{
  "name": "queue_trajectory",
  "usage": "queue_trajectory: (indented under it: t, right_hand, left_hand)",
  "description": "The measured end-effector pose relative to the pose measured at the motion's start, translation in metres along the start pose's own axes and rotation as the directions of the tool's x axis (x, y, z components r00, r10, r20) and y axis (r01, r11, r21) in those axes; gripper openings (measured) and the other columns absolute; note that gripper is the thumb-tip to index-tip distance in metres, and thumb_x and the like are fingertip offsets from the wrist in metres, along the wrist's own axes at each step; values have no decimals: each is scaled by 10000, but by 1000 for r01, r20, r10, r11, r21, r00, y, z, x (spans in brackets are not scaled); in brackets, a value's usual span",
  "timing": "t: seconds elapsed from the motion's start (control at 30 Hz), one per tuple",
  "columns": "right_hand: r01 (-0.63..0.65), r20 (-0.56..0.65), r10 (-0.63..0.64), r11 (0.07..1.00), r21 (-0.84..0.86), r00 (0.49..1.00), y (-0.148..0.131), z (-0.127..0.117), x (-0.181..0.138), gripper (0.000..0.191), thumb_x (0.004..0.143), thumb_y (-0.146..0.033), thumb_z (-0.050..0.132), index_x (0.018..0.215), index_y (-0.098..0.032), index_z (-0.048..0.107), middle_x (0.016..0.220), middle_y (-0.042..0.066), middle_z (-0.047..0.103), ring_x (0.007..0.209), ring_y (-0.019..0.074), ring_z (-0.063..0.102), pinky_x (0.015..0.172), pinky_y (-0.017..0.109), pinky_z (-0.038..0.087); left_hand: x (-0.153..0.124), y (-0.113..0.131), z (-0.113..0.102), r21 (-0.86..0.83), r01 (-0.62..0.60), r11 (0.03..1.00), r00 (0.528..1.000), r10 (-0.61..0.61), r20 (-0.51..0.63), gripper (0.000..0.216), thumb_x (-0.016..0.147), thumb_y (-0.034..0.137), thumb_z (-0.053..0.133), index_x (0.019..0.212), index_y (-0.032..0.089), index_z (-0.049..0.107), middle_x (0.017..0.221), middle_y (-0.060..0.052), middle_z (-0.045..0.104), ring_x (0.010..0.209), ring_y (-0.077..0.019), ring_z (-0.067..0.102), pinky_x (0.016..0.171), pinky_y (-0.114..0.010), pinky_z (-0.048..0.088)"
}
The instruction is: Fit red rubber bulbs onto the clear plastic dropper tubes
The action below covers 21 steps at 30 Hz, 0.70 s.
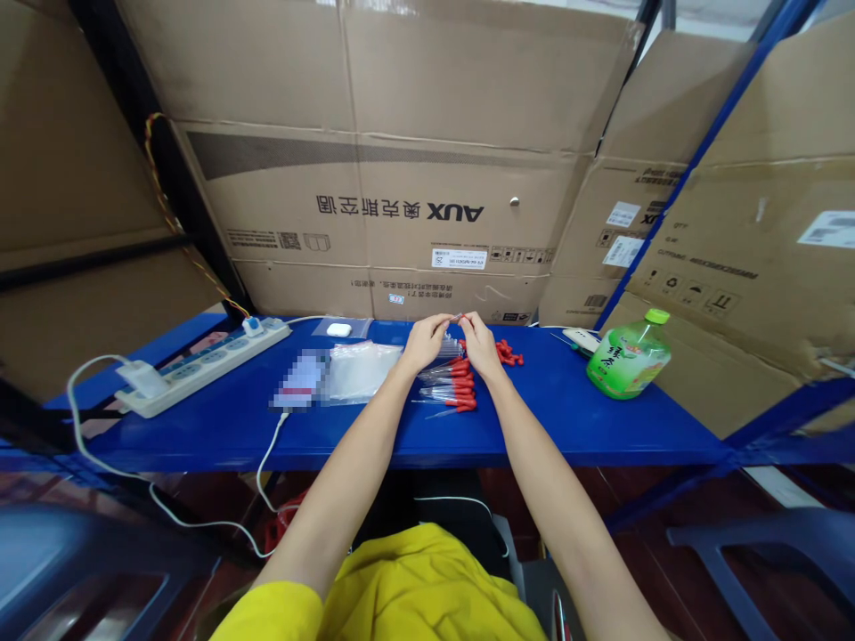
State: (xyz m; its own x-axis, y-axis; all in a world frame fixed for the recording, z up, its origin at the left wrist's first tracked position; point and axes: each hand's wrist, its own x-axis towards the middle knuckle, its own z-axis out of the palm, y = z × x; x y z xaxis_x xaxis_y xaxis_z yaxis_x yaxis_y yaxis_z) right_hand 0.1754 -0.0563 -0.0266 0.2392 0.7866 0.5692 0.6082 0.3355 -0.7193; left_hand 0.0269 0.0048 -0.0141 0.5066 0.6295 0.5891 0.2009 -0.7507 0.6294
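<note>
The left hand (423,341) and the right hand (479,344) met above the blue worktop (574,418), and both grips pinched one small clear tube (455,319) with a red end between the fingertips. Just under the hands lay a row of red-capped tubes (452,385). Loose red caps (508,353) sat beside the right hand. A clear plastic bag (361,369) lay to the left, and a green bottle (628,358) lay well apart on the right.
</note>
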Motion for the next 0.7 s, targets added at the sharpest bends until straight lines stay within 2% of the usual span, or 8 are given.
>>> queue_trajectory:
  t: [0.2, 0.37, 0.57, 0.7]
  right_hand:
    - [62, -23, -62, 998, -6, 998, 2, 0, 0, 362, 1012, -485, 362, 1022, -223, 611, 984, 61, 715, 912, 220, 649, 861, 300, 460]
    - [114, -25, -115, 993, -29, 993, 9, -1, 2, 383, 1022, -480, 360, 1010, -214, 635, 975, 69, 733, 930, 228, 669, 868, 309, 476]
    - [151, 62, -141, 968, -202, 988, 19, -6, 3, 327, 1032, -419, 381, 1035, -232, 650, 970, 57, 744, 899, 230, 682, 801, 295, 467]
    - [186, 125, -151, 920, -344, 981, 22, -10, 3, 317, 1044, -388, 373, 1056, -236, 651, 971, 66, 749, 909, 239, 686, 760, 288, 441]
  left_hand:
    - [0, -8, 1, -31, -84, 996, 996, 83, -26, 331, 999, 244, 445, 1156, 178, 728, 1209, -78, 723, 1153, -224, 645, 1044, -344, 460]
    - [0, -16, -1, 30, -137, 990, 990, 138, -13, 342, 1004, 278, 450, 1157, 164, 734, 1037, -109, 742, 946, -233, 674, 890, -349, 498]
    - [1, -18, -5, 135, -154, 979, 988, 150, 42, 354, 1007, 285, 441, 1152, 163, 740, 883, -106, 692, 821, -218, 634, 777, -319, 460]
    - [1, -21, -7, 145, -191, 971, 980, 180, 85, 342, 995, 266, 454, 1122, 159, 753, 851, -103, 667, 791, -213, 610, 748, -306, 432]
